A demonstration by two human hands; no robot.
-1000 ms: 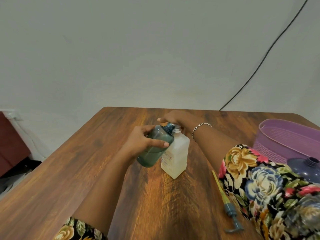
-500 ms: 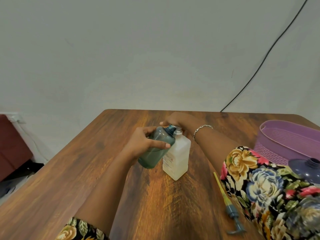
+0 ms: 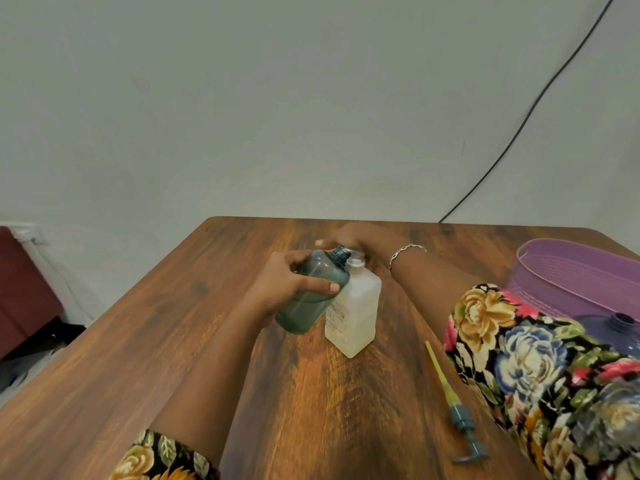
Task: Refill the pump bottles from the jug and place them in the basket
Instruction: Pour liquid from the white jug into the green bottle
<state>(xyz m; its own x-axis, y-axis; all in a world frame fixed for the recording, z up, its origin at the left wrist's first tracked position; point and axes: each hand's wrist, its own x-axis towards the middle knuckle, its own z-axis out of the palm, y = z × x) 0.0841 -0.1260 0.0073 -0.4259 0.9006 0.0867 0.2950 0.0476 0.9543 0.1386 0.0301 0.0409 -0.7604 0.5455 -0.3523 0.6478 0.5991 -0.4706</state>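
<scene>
My left hand (image 3: 289, 284) grips a translucent teal bottle (image 3: 313, 292), held tilted with its open neck leaning toward the cap of the white translucent jug (image 3: 353, 306). The jug stands upright mid-table. My right hand (image 3: 349, 239) reaches behind the jug's top and is mostly hidden by both bottles, so its grip is unclear. A teal pump head with a yellow tube (image 3: 453, 403) lies on the table at the near right. A dark blue bottle (image 3: 616, 336) without a pump stands at the right edge, in front of the purple basket (image 3: 571, 271).
The wooden table (image 3: 173, 341) has bare room on its left half and near side. A black cable (image 3: 526, 109) runs down the wall to the table's far edge. A dark red object (image 3: 20, 289) sits on the floor at left.
Both hands and the bottles hold nearly the same pose. The view has shifted slightly, and the teal bottle's neck stays against the jug's top.
</scene>
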